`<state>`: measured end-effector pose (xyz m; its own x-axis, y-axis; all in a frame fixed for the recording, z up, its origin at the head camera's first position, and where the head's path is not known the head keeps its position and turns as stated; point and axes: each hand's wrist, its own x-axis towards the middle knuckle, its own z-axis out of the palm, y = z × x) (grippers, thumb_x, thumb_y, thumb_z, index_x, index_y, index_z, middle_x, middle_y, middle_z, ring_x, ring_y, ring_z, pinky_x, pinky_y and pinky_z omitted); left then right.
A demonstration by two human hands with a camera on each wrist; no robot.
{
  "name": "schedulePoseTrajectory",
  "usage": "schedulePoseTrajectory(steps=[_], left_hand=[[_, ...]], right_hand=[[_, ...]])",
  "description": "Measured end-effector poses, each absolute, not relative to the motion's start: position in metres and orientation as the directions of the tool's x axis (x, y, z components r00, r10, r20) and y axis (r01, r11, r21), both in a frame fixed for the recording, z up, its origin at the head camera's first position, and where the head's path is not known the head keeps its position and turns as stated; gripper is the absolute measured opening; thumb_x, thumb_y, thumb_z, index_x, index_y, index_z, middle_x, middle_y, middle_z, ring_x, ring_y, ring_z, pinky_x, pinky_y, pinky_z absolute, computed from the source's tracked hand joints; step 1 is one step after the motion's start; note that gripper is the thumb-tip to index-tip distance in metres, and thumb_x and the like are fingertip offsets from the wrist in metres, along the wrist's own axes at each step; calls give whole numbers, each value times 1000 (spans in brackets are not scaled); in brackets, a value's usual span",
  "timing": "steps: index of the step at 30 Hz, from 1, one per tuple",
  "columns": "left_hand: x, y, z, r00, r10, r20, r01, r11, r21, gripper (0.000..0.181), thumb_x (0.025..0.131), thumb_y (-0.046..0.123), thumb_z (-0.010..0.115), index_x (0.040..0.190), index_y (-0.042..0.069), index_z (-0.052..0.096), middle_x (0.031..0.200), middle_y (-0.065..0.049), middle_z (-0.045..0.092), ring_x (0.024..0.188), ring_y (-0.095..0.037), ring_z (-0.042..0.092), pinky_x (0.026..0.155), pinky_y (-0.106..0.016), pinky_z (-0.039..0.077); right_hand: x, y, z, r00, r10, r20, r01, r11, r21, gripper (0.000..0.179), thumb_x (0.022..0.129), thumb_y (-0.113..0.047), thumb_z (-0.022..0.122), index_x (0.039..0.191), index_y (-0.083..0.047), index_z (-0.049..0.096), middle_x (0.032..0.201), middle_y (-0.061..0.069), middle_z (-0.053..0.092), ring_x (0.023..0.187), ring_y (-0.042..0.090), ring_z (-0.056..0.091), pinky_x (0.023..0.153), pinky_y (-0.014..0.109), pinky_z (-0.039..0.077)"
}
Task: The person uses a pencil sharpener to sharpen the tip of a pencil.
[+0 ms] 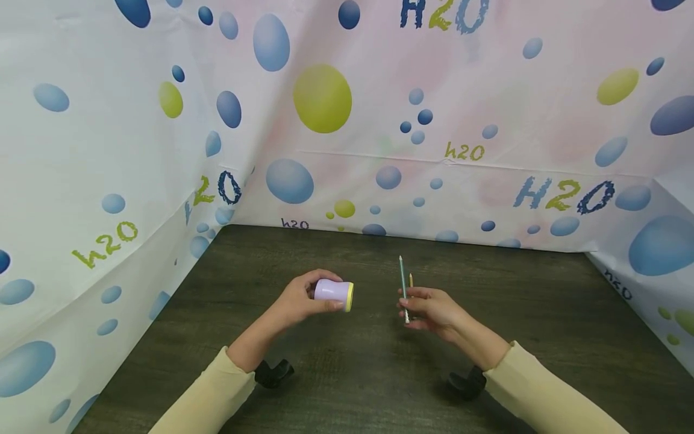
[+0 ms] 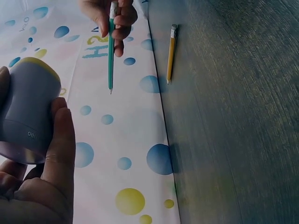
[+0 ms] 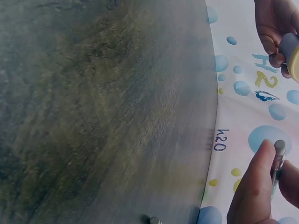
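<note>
In the head view my left hand grips a lilac, waisted pencil sharpener lying sideways, its yellow end toward the right. A small label and a seam show on the sharpener in the left wrist view. My right hand pinches a green pencil near its white eraser end, the point directed away from me. Some distance separates pencil and sharpener. Behind the right hand a yellow pencil is mostly hidden; the left wrist view shows that yellow pencil whole, lying on the dark table.
The dark wood-grain table ends at a white sheet printed with blue and green dots, which rises behind and along both sides. Black straps or mounts sit at both wrists, below the cream sleeves.
</note>
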<state>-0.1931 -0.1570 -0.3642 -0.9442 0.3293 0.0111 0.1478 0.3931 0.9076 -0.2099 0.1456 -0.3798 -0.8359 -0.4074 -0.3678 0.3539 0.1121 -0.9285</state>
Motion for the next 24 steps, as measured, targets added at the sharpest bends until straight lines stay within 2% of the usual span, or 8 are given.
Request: schedulePoseTrajectory(steps=[6, 9, 12, 14, 15, 18, 20, 24], left_hand=[[-194, -157, -365, -945, 327, -2, 136, 398, 907, 48, 89, 22, 79, 129, 4, 63, 127, -27, 60, 102, -27, 60, 79, -33, 55], [-194, -157, -365, -946, 325, -9, 130, 403, 906, 48, 88, 23, 79, 130, 4, 63, 127, -26, 60, 102, -27, 60, 79, -33, 55], [-194, -157, -366, -945, 326, -13, 127, 405, 906, 49, 88, 23, 79, 130, 4, 63, 127, -26, 60, 102, -26, 60, 79, -32, 55], [-195, -157, -366, -945, 328, -15, 125, 403, 907, 49, 88, 24, 79, 130, 4, 63, 127, -26, 60, 101, -26, 61, 78, -32, 55], [-195, -157, -366, -944, 329, -16, 124, 401, 907, 49, 88, 24, 79, 130, 4, 63, 126, -26, 60, 101, -25, 61, 78, -32, 55], [-195, -157, -367, -944, 330, -22, 119, 401, 908, 50, 88, 24, 79, 131, 4, 63, 126, -26, 60, 100, -25, 61, 77, -31, 55], [-196, -157, -367, -945, 326, -25, 115, 402, 908, 49, 88, 23, 79, 131, 4, 63, 125, -26, 60, 100, -25, 61, 77, -32, 55], [-197, -158, -367, -948, 318, -32, 105, 404, 909, 49, 88, 22, 79, 130, 4, 63, 126, -26, 60, 101, -26, 60, 78, -32, 55]], right_hand=[[-215, 141, -379, -837, -393, -382, 376, 95, -922, 59, 105, -9, 54, 154, 12, 29, 109, 3, 68, 93, 6, 68, 78, 23, 62], [-217, 137, -380, -836, -392, -384, 373, 109, -922, 60, 105, -7, 54, 155, 12, 28, 126, 16, 63, 95, 6, 67, 80, 23, 62], [-219, 132, -381, -838, -384, -386, 367, 126, -922, 61, 105, -6, 54, 156, 12, 27, 149, 31, 46, 100, 10, 66, 83, 24, 62], [-220, 128, -382, -844, -372, -385, 362, 134, -922, 61, 105, -6, 53, 156, 12, 25, 157, 34, 34, 110, 19, 66, 84, 25, 62], [-220, 126, -383, -847, -365, -386, 362, 135, -922, 61, 105, -6, 53, 156, 12, 25, 158, 35, 32, 115, 26, 65, 85, 26, 62], [-223, 119, -386, -857, -340, -386, 360, 140, -922, 62, 105, -6, 53, 156, 13, 24, 157, 35, 34, 133, 41, 54, 85, 30, 63], [-225, 116, -389, -864, -322, -388, 365, 131, -922, 61, 104, -5, 53, 156, 12, 26, 155, 35, 37, 139, 46, 47, 85, 33, 64], [-229, 110, -395, -872, -298, -389, 365, 135, -921, 60, 103, -4, 55, 154, 13, 29, 151, 34, 42, 132, 40, 53, 86, 35, 64]])
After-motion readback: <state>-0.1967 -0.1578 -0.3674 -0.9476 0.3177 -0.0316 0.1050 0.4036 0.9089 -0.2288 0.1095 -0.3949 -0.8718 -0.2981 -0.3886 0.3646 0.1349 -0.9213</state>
